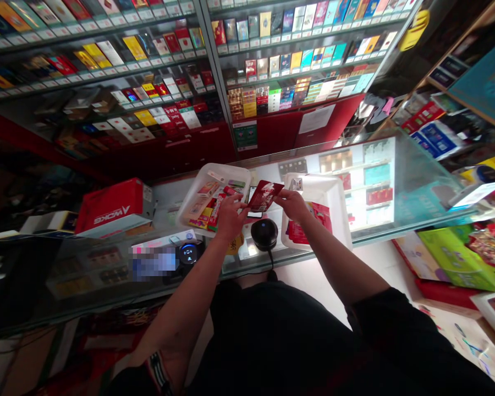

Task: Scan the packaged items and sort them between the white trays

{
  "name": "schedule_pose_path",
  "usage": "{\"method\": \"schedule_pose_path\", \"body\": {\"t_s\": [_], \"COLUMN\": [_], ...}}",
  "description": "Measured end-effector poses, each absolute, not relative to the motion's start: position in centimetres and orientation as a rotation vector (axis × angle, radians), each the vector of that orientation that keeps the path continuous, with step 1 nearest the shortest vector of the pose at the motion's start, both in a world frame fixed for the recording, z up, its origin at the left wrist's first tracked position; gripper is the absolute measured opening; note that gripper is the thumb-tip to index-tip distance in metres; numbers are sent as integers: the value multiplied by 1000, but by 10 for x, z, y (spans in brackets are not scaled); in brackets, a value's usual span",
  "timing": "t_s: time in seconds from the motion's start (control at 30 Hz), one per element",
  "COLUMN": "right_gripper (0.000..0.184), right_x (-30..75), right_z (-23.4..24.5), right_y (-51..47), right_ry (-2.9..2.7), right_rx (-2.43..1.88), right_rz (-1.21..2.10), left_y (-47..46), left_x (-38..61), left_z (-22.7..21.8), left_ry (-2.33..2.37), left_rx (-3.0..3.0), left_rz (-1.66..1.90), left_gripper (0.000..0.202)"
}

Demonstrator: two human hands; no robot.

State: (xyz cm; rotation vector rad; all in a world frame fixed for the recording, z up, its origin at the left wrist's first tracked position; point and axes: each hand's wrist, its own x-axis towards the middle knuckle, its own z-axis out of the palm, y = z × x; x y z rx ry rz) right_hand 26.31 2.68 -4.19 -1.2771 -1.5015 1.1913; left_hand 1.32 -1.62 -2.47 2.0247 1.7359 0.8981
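Note:
Between my two hands is a flat red packet (265, 196) with pale markings, held tilted over the glass counter. My right hand (295, 205) pinches its right edge. The fingers of my left hand (231, 217) close at its left corner, beside the white bin (184, 212) of small colourful packs. Beneath the packet lies a phone with a lit screen (253, 213), partly covered. A round black device (264, 234) on a cable stands just nearer to me. Under my right forearm is a second white bin (341, 212) with red packets (322, 215) in it.
A red and white box (113, 208) stands on the counter (414, 190) at the left. Nearer to me are a blurred-out screen (154, 263) and a dark device with a lit round display (188, 253). Behind the counter, glass shelves (247, 49) hold rows of small boxes.

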Motion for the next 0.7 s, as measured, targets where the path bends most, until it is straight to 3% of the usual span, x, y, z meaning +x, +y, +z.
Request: {"method": "schedule_pose_path", "body": {"t_s": [0.37, 0.7], "right_gripper": [38, 29], "right_x": [320, 381], "right_z": [-35, -41], "right_y": [9, -13], "right_ry": [-1234, -1138], "right_rx": [-1375, -1484], "right_rz": [1240, 1217], "left_y": [-24, -42], "left_x": [82, 150], "left_z": [7, 1], "left_ry": [1621, 1473], "left_rx": [2091, 2016], "left_rz": [883, 818], "left_gripper": [8, 9]}}
